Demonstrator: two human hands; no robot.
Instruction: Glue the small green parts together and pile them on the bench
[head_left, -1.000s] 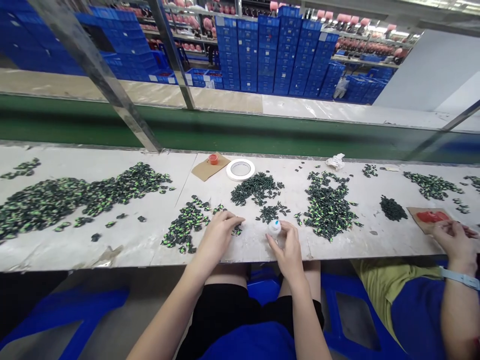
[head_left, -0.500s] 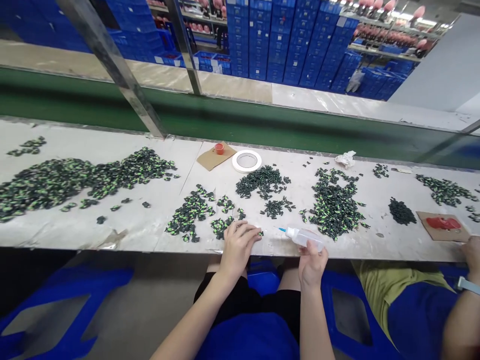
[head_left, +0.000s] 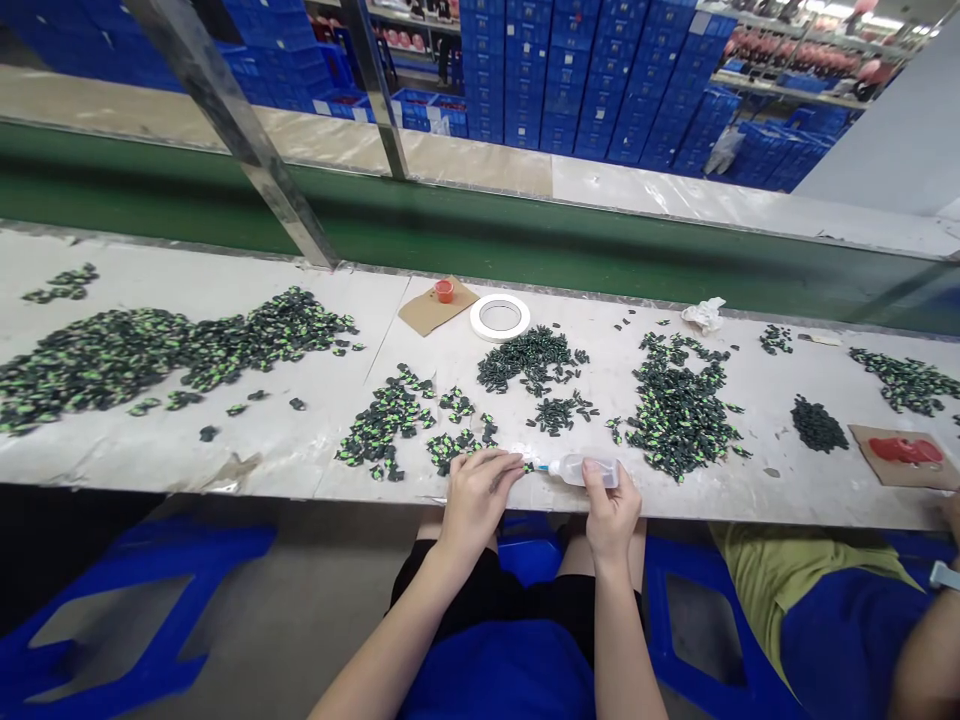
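My left hand (head_left: 481, 490) is closed in a pinch around a small black and green piece (head_left: 529, 467) near the table's front edge. My right hand (head_left: 613, 508) grips a translucent squeeze bottle (head_left: 581, 470), which lies almost level and points left. Its thin blue needle tip (head_left: 541, 468) reaches the small piece at my left fingertips; whether they touch I cannot tell. Just behind my left hand is a small group of black and green pieces (head_left: 450, 450). A heap of dark, narrow pieces (head_left: 525, 360) lies farther back, beyond the bottle.
A white tape roll (head_left: 500, 317) and cardboard with a red cup (head_left: 444, 291) stand at the back. Large piles of pieces (head_left: 682, 410) lie right and left. At far right are cardboard with red material (head_left: 904, 450) and a co-worker's arm (head_left: 930, 640). A metal post (head_left: 255, 150) rises behind.
My right hand has brought the bottle left and turned it more level, so its needle tip is now at the piece in my left hand. My left hand stays nearly in place.
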